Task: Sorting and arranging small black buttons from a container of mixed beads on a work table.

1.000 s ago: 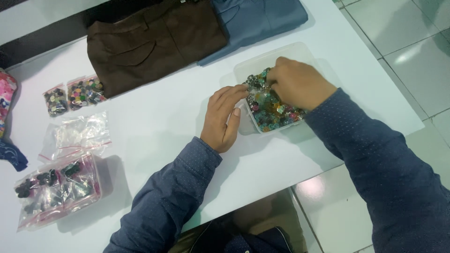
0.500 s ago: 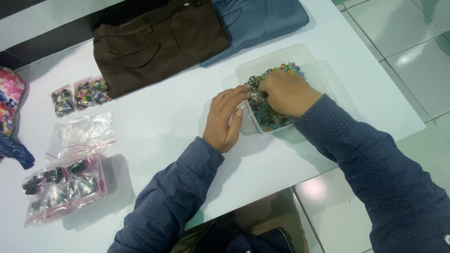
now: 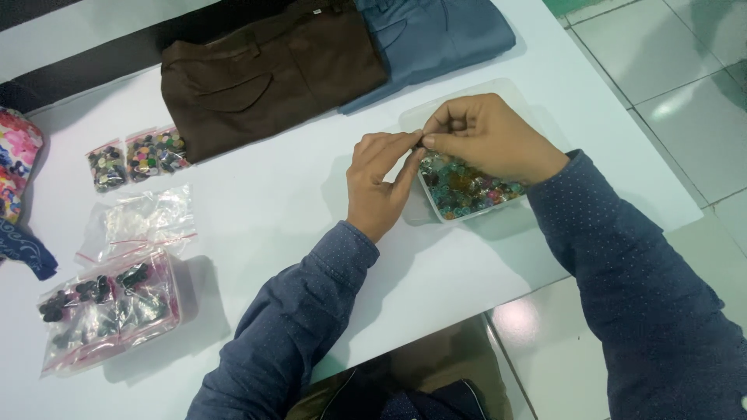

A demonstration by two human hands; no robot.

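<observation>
A clear plastic box full of small colourful buttons stands on the white table, right of centre. My right hand hovers over the box with its fingers bunched together. My left hand is just left of the box, thumb and forefinger raised to meet the right fingertips. Both hands pinch one tiny dark button between them; most of it is hidden by the fingertips.
Folded brown trousers and a folded blue garment lie at the table's far side. At left are two small bags of buttons, empty clear bags, a larger bag of dark buttons and floral cloth. Tiled floor lies right.
My right hand has lifted out of the button box. My left hand has come up from the box's edge, and the fingertips of both now meet above it.
</observation>
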